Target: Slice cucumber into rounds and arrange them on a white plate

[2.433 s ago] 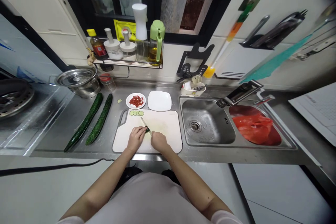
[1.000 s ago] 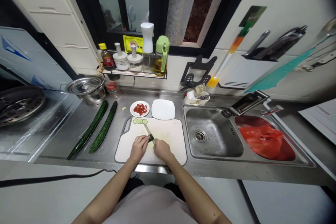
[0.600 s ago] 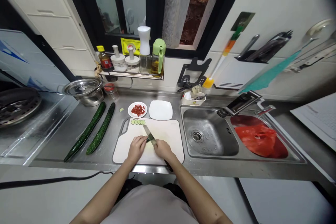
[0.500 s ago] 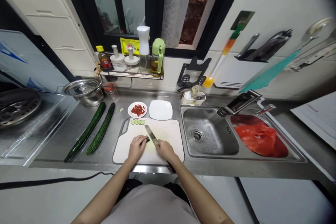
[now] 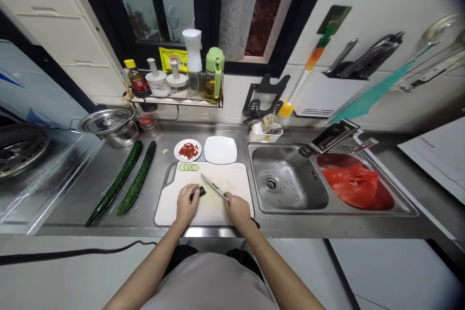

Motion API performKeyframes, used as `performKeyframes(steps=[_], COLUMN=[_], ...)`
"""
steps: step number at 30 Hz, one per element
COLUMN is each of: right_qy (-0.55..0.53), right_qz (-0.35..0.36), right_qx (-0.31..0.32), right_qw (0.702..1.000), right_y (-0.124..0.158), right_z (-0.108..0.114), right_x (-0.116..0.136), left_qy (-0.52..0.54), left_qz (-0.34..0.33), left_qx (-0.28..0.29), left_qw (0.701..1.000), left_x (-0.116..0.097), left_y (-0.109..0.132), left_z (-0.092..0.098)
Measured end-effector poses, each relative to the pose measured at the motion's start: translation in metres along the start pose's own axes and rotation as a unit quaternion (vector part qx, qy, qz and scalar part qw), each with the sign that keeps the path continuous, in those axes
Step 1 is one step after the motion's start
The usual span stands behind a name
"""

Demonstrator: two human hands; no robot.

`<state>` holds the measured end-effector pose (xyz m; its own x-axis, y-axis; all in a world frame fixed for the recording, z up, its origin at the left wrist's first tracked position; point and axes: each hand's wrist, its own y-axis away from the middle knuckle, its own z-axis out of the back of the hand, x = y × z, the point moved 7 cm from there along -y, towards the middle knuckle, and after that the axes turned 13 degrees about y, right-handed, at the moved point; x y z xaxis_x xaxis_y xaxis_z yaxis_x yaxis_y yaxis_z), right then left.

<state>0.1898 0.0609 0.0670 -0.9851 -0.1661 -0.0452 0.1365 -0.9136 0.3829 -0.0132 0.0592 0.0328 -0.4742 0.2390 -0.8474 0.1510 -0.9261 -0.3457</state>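
Note:
On a white cutting board [image 5: 218,215], my left hand [image 5: 187,202] is closed over a short dark-green piece of cucumber [image 5: 202,191], whose right end shows past the fingers. My right hand [image 5: 238,209] grips a knife [image 5: 215,186] by its handle, the blade slanting up and left, a little to the right of the cucumber piece. Several thin cucumber slices [image 5: 189,167] lie in a row at the board's upper left. Just behind the board stand a plate of chopped red pieces [image 5: 188,150] and a white square plate [image 5: 220,149].
Two long cucumbers [image 5: 116,183] [image 5: 137,179] lie left of the board, near a lidded steel pot [image 5: 121,131]. To the right is the sink [image 5: 290,174], with a red plastic bag [image 5: 350,184] in its second basin. A shelf of condiment bottles [image 5: 176,100] hangs behind.
My right hand has moved right and drawn the knife off the cucumber piece, with the blade now turned more edge-on. The left hand keeps its hold. The whole view has shifted slightly.

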Motion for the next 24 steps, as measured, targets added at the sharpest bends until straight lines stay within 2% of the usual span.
performKeyframes(steps=[3,5,13,24], right_qy=[0.011,0.021,0.040,0.055], right_qz=[0.003,0.005,0.022,0.038], right_qx=[-0.021,-0.032,-0.056,-0.070], right_qw=[1.000,0.999,0.997,0.995], right_y=[0.002,0.003,0.004,0.010], right_z=[0.006,0.009,0.016,0.019], right_x=[0.002,0.003,0.008,0.003], left_qy=[-0.009,-0.024,-0.109,-0.118], left_qz=[0.007,-0.007,-0.051,-0.060], left_qx=[-0.055,-0.060,0.069,0.138], left_qw=[0.998,0.998,0.990,0.982], left_x=[-0.001,-0.008,-0.041,-0.052], left_y=[-0.008,-0.015,-0.034,-0.038], left_z=[0.012,0.015,-0.008,-0.028])
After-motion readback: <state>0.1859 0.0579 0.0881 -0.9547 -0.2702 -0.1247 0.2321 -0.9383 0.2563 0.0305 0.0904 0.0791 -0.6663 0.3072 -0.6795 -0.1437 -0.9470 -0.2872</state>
